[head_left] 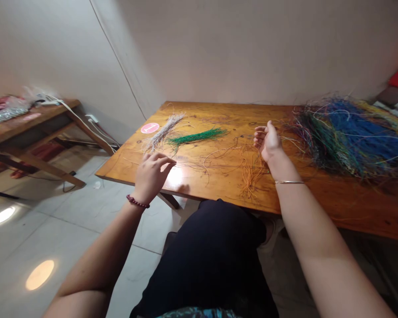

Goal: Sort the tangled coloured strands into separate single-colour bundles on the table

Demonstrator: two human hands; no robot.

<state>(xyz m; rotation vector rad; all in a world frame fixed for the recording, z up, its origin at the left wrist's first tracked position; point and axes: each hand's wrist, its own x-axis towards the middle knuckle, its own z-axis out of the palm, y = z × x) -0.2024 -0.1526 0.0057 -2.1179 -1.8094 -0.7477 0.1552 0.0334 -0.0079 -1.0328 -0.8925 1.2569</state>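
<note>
My left hand (152, 174) hovers at the table's front left edge, thumb and forefinger pinched together. A thin dark strand runs near their tips; whether it is held I cannot tell. Beyond it lie a bundle of pale grey wires (166, 131) and a bundle of green wires (199, 136), side by side. My right hand (268, 142) is raised above the table, its fingers loosely curled and apart, with nothing visible in them. Just left of and below it, a loose bunch of orange wires (250, 174) spreads on the wood.
A large tangled heap of blue, green and yellow wires (361, 137) covers the right side of the wooden table (219, 187). A round pink sticker (150, 128) is at the left. Another table (29, 123) with plastic bags and a white cable stands further left.
</note>
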